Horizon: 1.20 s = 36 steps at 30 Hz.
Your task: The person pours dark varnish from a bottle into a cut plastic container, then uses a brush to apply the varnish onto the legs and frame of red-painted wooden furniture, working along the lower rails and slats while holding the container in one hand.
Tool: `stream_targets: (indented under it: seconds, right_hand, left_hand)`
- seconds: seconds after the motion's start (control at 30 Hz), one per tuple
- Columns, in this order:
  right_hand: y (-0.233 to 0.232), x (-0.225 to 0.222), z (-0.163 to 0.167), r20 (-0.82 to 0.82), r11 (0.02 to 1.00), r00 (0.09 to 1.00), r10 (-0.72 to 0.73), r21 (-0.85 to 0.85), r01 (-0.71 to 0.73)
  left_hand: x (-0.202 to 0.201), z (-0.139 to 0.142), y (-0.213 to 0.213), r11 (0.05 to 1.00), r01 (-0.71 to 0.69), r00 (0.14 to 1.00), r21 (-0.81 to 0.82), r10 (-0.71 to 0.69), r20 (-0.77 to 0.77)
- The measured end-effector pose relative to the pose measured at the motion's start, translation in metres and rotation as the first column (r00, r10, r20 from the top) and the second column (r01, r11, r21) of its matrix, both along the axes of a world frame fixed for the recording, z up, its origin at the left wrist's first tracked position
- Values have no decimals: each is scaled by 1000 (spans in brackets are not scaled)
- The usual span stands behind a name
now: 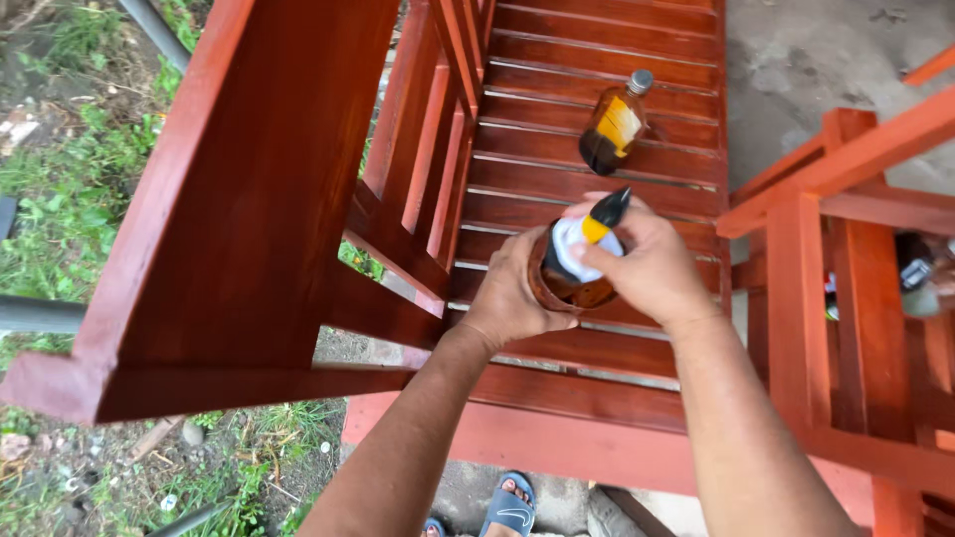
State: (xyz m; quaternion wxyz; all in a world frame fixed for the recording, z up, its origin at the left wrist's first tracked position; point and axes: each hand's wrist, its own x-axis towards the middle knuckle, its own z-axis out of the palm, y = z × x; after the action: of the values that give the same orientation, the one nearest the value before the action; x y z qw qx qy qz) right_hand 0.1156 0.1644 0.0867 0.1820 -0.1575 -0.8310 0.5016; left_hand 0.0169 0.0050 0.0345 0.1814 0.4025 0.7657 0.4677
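Glass of a brown colour makes up the bottle that both hands hold above the slatted seat of a red-stained wooden bench. The bottle is seen almost from the top: a round brown body, a white collar around the neck, and above it a yellow band ending in a black pointed nozzle that tilts up and to the right. It hangs over the near half of the seat, roughly midway between the bench's left armrest and its right edge, and does not touch the slats.

The left hand cups the bottle's body from the left and below, its grip wrapped around the glass with the thumb lying along the near side. The right hand comes in from the right, its grip closed on the white collar, thumb and fingers pinching around the top just under the yellow band. Both forearms reach forward from the bottom edge of the view, bare to the elbow.

Two bottles show clearly: the held one, and a second brown bottle lying on its side on the slats toward the far right part of the seat, with a yellow label and a silver cap pointing away. At the right edge of the view, behind another red wooden frame, a dark container is partly hidden and blurred. One blue sandal shows fully on the ground below the seat's near edge.
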Motion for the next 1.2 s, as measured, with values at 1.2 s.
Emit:
stream_targets:
  seconds: [1.2]
  right_hand:
    - [-156,115,123,-141,816,988,56,578,36]
  left_hand:
    - [48,82,-111,974,129,917,189,-190,351]
